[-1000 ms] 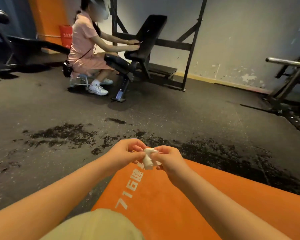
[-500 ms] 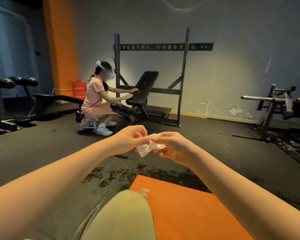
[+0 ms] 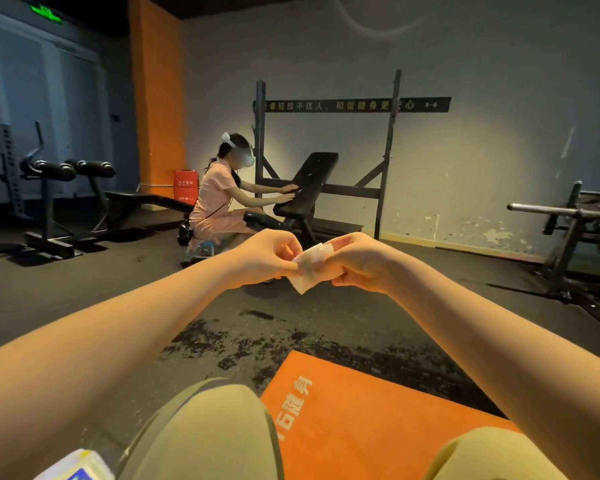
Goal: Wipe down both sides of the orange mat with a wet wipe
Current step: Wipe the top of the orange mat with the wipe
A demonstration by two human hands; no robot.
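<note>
Two hands: left hand [image 3: 267, 259] and right hand [image 3: 359, 261] raised side by side at mid-frame, sharing one wet wipe [image 3: 309, 268].
Left hand: fingers curled, thumb and fingertips nipping the wipe's left edge.
Right hand: fingers curled, nipping the wipe's upper right corner.
Wet wipe: white, partly folded, stretched between the hands, lower corner hanging free; in the air, well apart from the orange mat [image 3: 361, 420].
Orange mat: flat on the dark floor [image 3: 326, 317] at lower frame, white characters near its left edge; partly hidden by the right forearm.
Knees: olive cloth; left knee [image 3: 205, 431] beside the mat's left edge, right knee [image 3: 492, 455] over the mat.
Floor: dark patches beyond the mat's far edge.
Background: second person [image 3: 219, 202] in pink, crouched, both hands on a black bench [image 3: 309, 185].
Lower left corner: white packet [image 3: 77, 467], only partly in view.
</note>
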